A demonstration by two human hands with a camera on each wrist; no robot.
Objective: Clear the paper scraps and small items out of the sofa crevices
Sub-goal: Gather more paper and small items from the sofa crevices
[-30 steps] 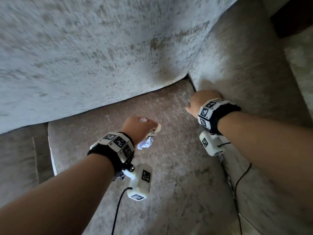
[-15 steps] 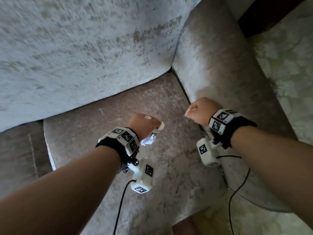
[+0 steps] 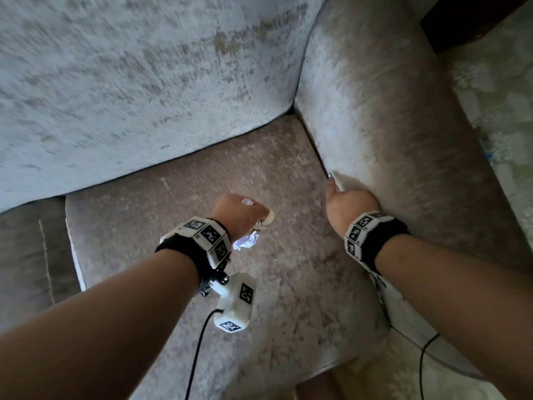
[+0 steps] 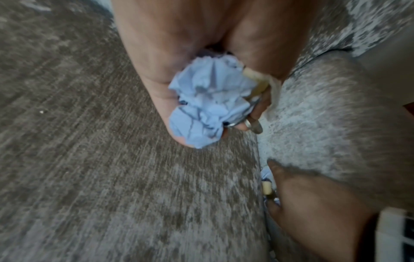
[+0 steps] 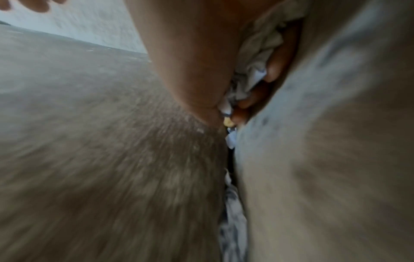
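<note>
Compared with half a second ago, our right hand (image 3: pixel 350 209) has gone from above the seat cushion (image 3: pixel 178 220) to the crevice (image 3: pixel 315 145) between cushion and armrest (image 3: pixel 389 140). Before, it was a loose fist in the air; now it lies against the armrest with the fingers pointing into the gap. Our left hand (image 3: pixel 239 215) has almost not moved and holds the same bundle above the cushion.

In the right wrist view, the fingers (image 5: pixel 277 58) of the right hand are curled around a crumpled white paper scrap (image 5: pixel 255 70), with the thumb pressing it from the other side. A small yellowish item (image 5: pixel 228 122) sits just beyond the fingertips, at the mouth of the crevice. More paper (image 5: pixel 233 212) is wedged in the gap nearer to the camera.

The left hand is closed on a crumpled paper ball (image 4: pixel 208 104), which fills the palm and sticks out below the fingers. Beside the ball, the same hand also holds a beige piece (image 4: pixel 257 81) and something of metal (image 4: pixel 248 124); what these are, we cannot tell.
</note>
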